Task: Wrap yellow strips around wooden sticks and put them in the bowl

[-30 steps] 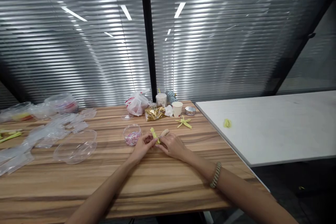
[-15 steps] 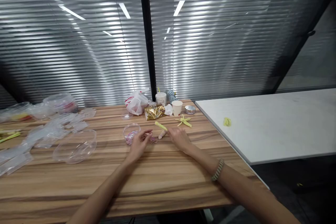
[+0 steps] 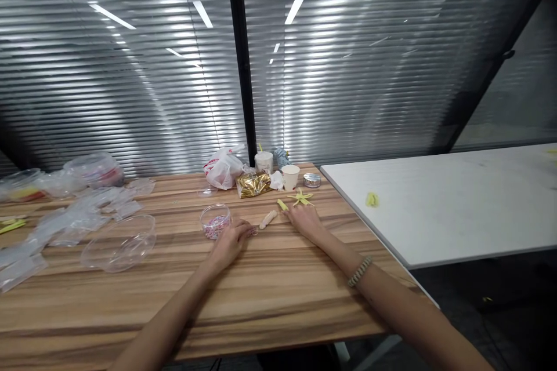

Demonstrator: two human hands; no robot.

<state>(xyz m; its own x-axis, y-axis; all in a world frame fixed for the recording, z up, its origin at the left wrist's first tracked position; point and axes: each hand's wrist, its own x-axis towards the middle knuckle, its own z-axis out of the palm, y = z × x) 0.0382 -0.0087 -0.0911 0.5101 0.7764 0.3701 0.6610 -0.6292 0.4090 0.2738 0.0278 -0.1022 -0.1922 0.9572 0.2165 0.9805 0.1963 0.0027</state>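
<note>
Clip tub (image 3: 206, 222) beside left hand (image 3: 227, 245), fingers curled; yellow strip (image 3: 282, 204) at right hand (image 3: 306, 223), fingers together; beige roll (image 3: 268, 219) between

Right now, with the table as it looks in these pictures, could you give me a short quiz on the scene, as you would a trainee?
1. True or false: the braided bracelet is on the wrist of the right hand.
2. What lies on the table between that hand and the left hand? A) a beige roll, B) a steel wrench, C) a spoon.
3. What does the clear round bowl beside the left hand hold?

Key: 1. True. 2. A. 3. Small pink pieces.
</note>
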